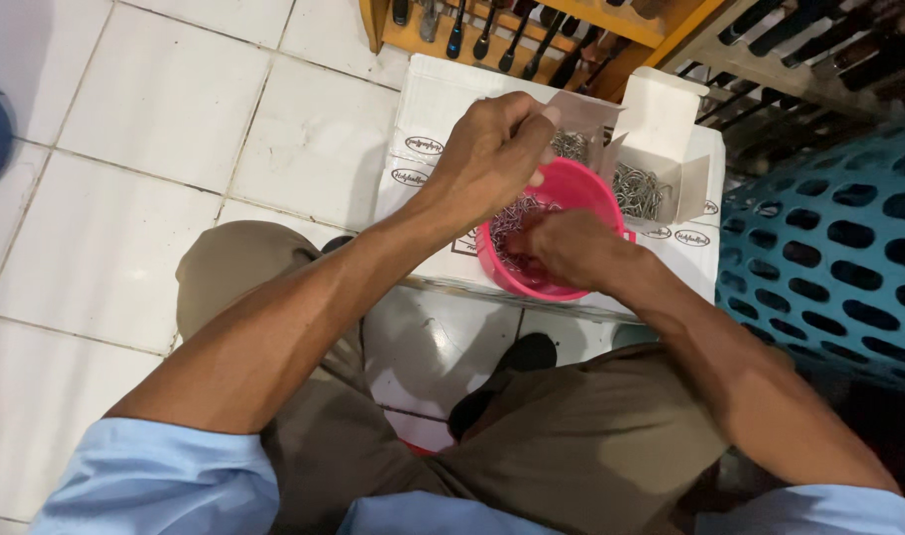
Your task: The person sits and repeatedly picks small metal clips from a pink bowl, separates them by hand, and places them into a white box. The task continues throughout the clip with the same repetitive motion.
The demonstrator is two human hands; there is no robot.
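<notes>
Light blue sleeves (155,476) sit closest, at the bottom edge, with the person's knees in brown trousers (571,446) just beyond them, spread over a white tiled floor (125,198). Off to the right stands a big blue basket (829,248) with oval holes in its wall. Straight ahead, a white cardboard box (423,129) lies flat on the floor and serves as a low work surface. Behind it is a wooden rack (532,30) holding dark-handled tools.

On the box rests a pink plastic bowl (581,188), partly filled with small metal pieces (517,213) that look like thin wire clips; exactly what they are I cannot tell. Just behind the bowl, touching the box top, is a small open white carton (661,129) with more of the same metal pieces inside.

Over the bowl's far rim, the left hand (492,159) is curled narrow, its fingertips pinched together on something too small to make out. Inside the bowl, the right hand (571,248) is bent down among the metal pieces, fingers half closed and hidden from me, so I cannot tell what it grips.
</notes>
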